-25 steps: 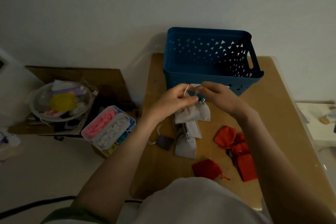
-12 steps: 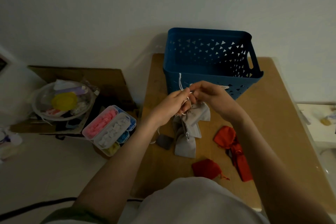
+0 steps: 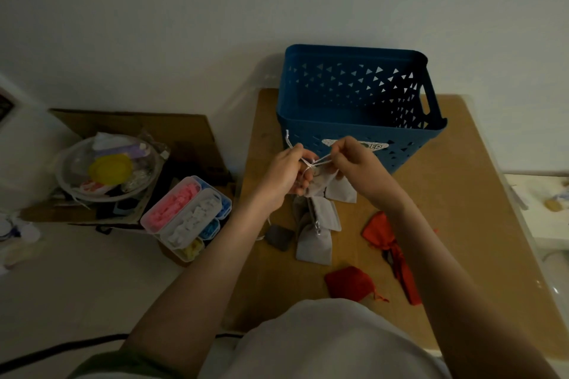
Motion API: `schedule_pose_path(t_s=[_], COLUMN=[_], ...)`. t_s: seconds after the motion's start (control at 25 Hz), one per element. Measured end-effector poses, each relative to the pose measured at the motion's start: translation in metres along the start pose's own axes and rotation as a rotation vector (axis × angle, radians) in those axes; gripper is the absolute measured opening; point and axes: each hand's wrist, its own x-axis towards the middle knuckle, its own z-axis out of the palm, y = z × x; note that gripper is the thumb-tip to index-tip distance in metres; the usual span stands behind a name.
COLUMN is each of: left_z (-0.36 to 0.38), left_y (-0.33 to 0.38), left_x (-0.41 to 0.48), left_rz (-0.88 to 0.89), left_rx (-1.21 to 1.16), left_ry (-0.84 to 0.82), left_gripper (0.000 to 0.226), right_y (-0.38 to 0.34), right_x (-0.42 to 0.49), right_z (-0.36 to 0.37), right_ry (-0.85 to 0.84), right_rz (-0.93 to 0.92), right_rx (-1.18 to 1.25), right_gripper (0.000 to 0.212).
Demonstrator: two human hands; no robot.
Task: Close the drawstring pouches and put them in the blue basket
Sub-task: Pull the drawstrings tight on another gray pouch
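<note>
Left hand [image 3: 286, 170] pinches white drawstring [image 3: 318, 160] | right hand [image 3: 358, 163] pinches its other end | grey pouch [image 3: 317, 188] hangs between them, in front of blue basket [image 3: 354, 130]

basket [image 3: 354, 132] behind pouches [image 3: 314, 240], on table [image 3: 462, 194]

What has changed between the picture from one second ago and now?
The left hand and right hand, close together before, have moved apart sideways, each pinching a cord of the gray pouch; the cords now stretch taut between them. The blue basket, the red pouches and the other gray pouches stayed put.
</note>
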Motion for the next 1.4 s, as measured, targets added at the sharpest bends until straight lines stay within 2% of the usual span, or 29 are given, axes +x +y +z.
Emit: schedule_pose_path(t_s=[0.12,0.28,0.32,0.4,0.48,0.6,0.72,0.8,0.88,1.0,1.12,1.2,1.32,1.4], left_z=[-0.002,-0.003,-0.003,-0.001,0.000,0.000,-0.004,-0.010,-0.018,-0.029,-0.033,-0.033,-0.028,-0.020], left_y=[-0.002,-0.005,-0.005,-0.003,0.000,0.000,0.000,0.002,0.006,0.010,0.014,0.015,0.014,0.014], left_x=[-0.001,-0.003,-0.003,-0.003,-0.002,-0.001,0.000,0.001,0.001,0.003,0.006,0.007,0.008,0.005], left_rz=[-0.063,-0.008,0.012,0.047,0.083,0.123,0.165,0.206,0.232,0.250,0.273,0.320,0.591,0.679], left_rx=[0.072,0.126,0.083,-0.058,-0.140,-0.108,-0.050,-0.003,0.042,0.197,0.306,0.421,0.790,1.049], left_ry=[-0.033,-0.117,-0.128,-0.118,-0.074,-0.003,0.026,-0.002,-0.101,-0.231,-0.274,-0.211,0.024,0.109], left_gripper=[0.035,0.029,0.027,0.022,0.020,0.021,0.016,0.011,0.008,0.007,0.010,0.010,0.006,0.006], right_y=[0.000,-0.002,-0.003,-0.004,-0.003,0.004,0.006,0.007,0.008,0.006,0.004,0.003,0.001,0.000], right_x=[0.000,0.000,-0.001,-0.003,-0.003,0.001,0.003,0.001,-0.001,-0.001,0.002,0.004,0.006,0.008], right_z=[0.003,0.007,0.006,0.005,0.007,0.011,0.009,0.006,0.005,0.004,0.003,0.004,0.006,0.008], right_ry=[0.042,0.063,0.033,-0.081,-0.208,-0.288,-0.280,-0.271,-0.299,-0.331,-0.319,-0.308,-0.303,-0.299], right_rz=[0.035,0.025,0.010,0.016,0.059,0.073,0.070,0.069,0.086,0.127,0.146,0.157,0.166,0.169], right_rx=[0.075,0.206,0.265,0.314,0.246,0.168,0.228,0.310,0.395,0.467,0.439,0.393,0.336,0.284], right_gripper=[0.014,0.009,0.007,0.020,0.020,0.008,0.002,0.008,0.006,0.015,0.020,0.020,0.018,0.016])
